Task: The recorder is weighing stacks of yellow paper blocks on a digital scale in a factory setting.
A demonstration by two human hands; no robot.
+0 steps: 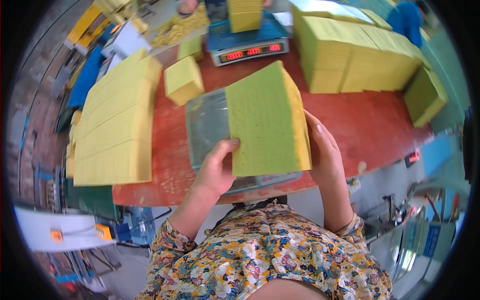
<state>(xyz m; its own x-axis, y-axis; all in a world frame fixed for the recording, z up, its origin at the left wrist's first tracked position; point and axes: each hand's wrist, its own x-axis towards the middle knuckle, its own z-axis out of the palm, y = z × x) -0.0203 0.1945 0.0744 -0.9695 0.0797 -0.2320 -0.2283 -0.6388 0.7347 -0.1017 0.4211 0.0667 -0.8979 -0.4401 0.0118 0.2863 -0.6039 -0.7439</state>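
Observation:
Between my two hands a thick stack of yellow paper sheets [265, 122] is held tilted, its broad greenish-yellow face toward me. My left hand [218, 162] grips its lower left edge, thumb on the face. My right hand [325, 150] presses against its right side, the fingers partly hidden behind it. Below and behind the stack lies a weighing scale with a glassy, clear-looking pan [207, 125], largely covered by the paper. Two smaller yellow paper blocks, a nearer one [184, 80] and a farther one [191, 48], sit just beyond the pan.
A long row of yellow paper stacks [117, 125] lines the left of the red table [170, 165]. More stacks [360, 60] fill the far right. Across the table, a second scale [250, 50] with a red lit display bears paper, and another person's hand [188, 6] shows nearby.

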